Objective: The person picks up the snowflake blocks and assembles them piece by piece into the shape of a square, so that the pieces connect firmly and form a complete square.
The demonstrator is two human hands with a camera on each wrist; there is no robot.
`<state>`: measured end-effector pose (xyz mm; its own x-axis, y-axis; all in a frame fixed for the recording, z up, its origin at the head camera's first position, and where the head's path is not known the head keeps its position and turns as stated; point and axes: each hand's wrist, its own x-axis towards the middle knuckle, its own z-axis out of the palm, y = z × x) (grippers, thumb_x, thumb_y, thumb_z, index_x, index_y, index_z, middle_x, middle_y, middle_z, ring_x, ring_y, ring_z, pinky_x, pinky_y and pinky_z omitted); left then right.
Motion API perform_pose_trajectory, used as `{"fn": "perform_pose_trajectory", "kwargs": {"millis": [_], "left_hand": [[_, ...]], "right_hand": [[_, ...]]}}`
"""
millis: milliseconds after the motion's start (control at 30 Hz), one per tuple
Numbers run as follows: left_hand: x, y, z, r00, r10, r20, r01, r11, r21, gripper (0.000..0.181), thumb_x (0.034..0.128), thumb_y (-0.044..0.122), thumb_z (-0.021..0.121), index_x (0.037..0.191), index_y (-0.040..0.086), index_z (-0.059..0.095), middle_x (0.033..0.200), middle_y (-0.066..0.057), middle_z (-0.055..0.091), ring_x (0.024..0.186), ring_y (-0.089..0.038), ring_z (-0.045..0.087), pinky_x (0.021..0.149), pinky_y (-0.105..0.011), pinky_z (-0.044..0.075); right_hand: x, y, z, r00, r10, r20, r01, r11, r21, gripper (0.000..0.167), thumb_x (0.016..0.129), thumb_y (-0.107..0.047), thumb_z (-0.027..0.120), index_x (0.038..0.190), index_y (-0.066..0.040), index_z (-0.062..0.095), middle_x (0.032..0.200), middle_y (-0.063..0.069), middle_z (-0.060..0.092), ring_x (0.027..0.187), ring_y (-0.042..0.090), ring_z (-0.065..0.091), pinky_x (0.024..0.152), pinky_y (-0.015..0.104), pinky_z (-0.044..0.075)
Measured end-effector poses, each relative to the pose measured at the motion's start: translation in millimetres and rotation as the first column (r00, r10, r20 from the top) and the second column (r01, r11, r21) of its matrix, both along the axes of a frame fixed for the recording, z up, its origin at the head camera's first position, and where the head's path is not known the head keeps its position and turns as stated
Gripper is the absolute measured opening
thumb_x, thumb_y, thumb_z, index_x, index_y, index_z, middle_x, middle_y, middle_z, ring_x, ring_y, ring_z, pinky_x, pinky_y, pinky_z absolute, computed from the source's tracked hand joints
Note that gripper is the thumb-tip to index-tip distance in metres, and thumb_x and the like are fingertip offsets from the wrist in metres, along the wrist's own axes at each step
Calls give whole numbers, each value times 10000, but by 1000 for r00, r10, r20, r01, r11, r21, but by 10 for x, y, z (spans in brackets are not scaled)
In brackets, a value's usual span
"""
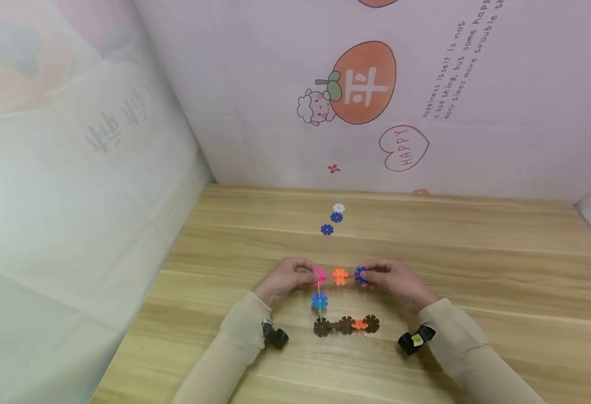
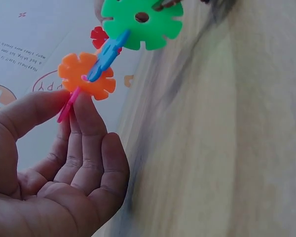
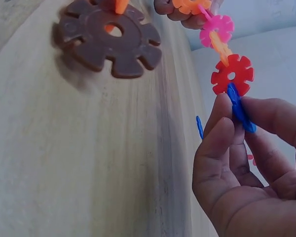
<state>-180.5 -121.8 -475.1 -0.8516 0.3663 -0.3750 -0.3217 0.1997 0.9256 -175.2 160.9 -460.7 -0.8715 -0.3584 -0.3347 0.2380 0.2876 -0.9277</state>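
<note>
My left hand [image 1: 286, 279] pinches a pink snowflake disc [image 2: 68, 106] between thumb and fingers. An orange snowflake disc [image 2: 86, 76] joins it, followed by a light blue disc [image 1: 319, 301] and a green disc [image 2: 144, 24]. Below in the head view, the chain turns into a row of brown discs [image 1: 321, 327] with an orange one among them. On the upper side, another orange disc [image 1: 340, 276] and a red disc [image 3: 232, 75] lead rightward. My right hand [image 1: 395, 281] pinches a dark blue disc [image 3: 240, 109] at the red disc's edge; how deep its slot sits is hidden.
Farther back on the wooden table [image 1: 255, 224] lie a white disc [image 1: 338, 208], a dark blue disc [image 1: 336, 217] beside it, and another dark blue disc [image 1: 327, 229]. A printed cloth [image 1: 275, 140] hangs behind the table's far edge.
</note>
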Motion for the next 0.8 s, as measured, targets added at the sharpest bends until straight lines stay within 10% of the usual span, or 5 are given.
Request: {"fn": "perform_pose_trajectory", "kwargs": {"millis": [400,800], "left_hand": [[49,-186,29,998,-54,-22,53,997,-61,290,954,191,642,1188,22,669,1097,-108,727,954,-178,702,914,-330,577],[95,-279,77,982,-109,-157,57,951,-303,304,955,337,643,1157,120,712,1089,-26,738,1046,-189,666,1051,-466,481]], "right_hand": [[-61,-93,13,997,83,-5,-83,996,-16,356,950,-155,651,1240,38,578,1099,111,711,995,215,684,850,296,592],[-127,-294,64,986,150,-71,-144,986,86,274,937,-196,675,1155,-30,661,1026,87,702,946,223,661,855,353,565]]}}
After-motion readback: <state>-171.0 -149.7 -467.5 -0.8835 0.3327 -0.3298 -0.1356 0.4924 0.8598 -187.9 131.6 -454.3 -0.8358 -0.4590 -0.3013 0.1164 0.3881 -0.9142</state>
